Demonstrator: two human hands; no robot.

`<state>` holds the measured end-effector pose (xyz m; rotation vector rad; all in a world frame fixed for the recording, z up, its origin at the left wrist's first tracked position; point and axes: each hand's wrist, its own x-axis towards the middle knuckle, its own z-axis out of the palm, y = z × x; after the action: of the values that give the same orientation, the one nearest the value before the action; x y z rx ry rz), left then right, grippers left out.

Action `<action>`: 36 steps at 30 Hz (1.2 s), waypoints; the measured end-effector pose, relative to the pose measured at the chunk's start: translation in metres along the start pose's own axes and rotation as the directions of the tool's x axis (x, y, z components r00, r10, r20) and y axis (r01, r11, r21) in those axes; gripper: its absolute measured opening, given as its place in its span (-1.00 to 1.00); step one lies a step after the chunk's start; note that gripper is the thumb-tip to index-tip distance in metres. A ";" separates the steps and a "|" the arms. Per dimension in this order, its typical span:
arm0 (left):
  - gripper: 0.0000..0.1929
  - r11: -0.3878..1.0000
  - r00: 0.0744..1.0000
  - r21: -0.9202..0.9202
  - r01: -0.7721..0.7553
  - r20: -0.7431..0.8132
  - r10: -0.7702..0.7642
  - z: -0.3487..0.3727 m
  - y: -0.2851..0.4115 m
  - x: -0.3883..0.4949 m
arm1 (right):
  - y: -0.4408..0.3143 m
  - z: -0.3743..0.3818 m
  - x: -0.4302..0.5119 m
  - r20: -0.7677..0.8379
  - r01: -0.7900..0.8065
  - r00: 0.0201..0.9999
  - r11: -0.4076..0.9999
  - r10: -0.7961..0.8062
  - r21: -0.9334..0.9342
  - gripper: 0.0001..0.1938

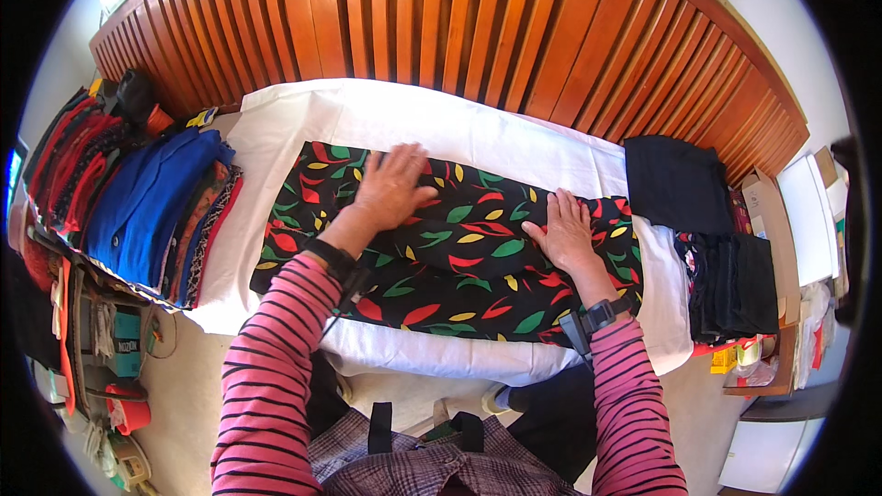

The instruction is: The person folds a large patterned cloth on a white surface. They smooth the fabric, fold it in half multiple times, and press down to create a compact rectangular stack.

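Across a white cloth [406, 107] lies a black garment or fabric piece [420, 269] printed with red, green and yellow leaves, spread out long from left to right. My left hand [394, 186] rests palm down on its upper left part, fingers apart and pointing away from me. On the right part of the fabric lies my right hand [566, 231], also flat, thumb spread to the left. Soft wrinkles run through the fabric between the hands. Neither hand grasps anything.
To the left stand stacks of folded clothes, a blue garment [148, 207] on top. A folded black garment [675, 182] and folded dark clothes [734, 286] lie at the right. A slatted wooden headboard [455, 21] rises behind. A red bucket [129, 410] stands low on the left.
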<state>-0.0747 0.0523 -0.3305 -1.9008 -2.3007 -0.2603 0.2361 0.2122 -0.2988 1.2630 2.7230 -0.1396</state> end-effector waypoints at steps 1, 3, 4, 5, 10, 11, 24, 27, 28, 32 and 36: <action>-0.20 0.995 0.997 -0.071 -0.073 0.013 0.074 0.003 0.007 0.001 | 0.001 0.000 0.000 -0.005 -0.012 1.000 1.000 0.012 0.004 -0.01; -0.16 0.990 0.978 -0.019 0.143 0.155 -0.138 0.002 0.002 -0.002 | 0.008 -0.001 -0.004 -0.012 -0.021 1.000 0.999 0.022 0.033 0.00; -0.15 0.981 0.967 -0.023 0.194 0.172 -0.187 -0.001 -0.006 0.000 | 0.013 -0.003 -0.004 -0.002 -0.074 0.997 0.997 0.074 0.016 0.03; -0.13 0.965 0.938 -0.011 0.261 0.238 -0.251 -0.006 -0.014 -0.001 | 0.018 -0.003 -0.005 -0.001 -0.105 0.994 0.994 0.105 0.009 0.03; -0.15 0.920 0.874 0.208 0.332 0.298 -0.383 -0.032 -0.019 0.007 | 0.027 -0.004 0.001 0.006 -0.157 0.988 0.987 0.157 0.015 0.06; -0.17 0.928 0.902 0.247 0.279 0.265 -0.342 -0.031 -0.005 0.012 | 0.027 -0.003 0.002 0.014 -0.162 0.987 0.987 0.162 0.018 0.06; -0.20 0.986 0.957 -0.008 0.167 0.243 -0.160 0.000 0.018 0.013 | 0.033 0.002 0.002 -0.010 -0.161 0.987 0.987 0.161 0.021 0.08; -0.30 0.968 0.954 0.087 0.234 0.170 -0.246 -0.004 -0.017 0.000 | 0.035 0.004 0.003 -0.076 -0.147 0.986 0.988 0.151 0.050 0.02; -0.35 0.958 0.947 0.108 0.265 0.158 -0.280 -0.005 -0.027 -0.002 | 0.035 0.005 0.004 -0.149 -0.133 0.979 0.989 0.140 0.059 -0.06; -0.56 0.965 0.979 0.186 0.186 0.050 -0.199 -0.011 -0.062 0.005 | 0.054 -0.003 0.015 -0.343 -0.072 0.937 0.997 0.064 -0.012 -0.60; -0.69 0.987 0.944 0.078 0.138 0.291 -0.155 -0.031 -0.088 0.027 | 0.080 -0.013 0.022 -0.286 -0.127 0.954 0.987 0.094 -0.099 -0.56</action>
<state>-0.1659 0.0552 -0.2983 -1.8517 -2.6138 0.0827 0.2819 0.2827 -0.2913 1.4997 2.8278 0.2243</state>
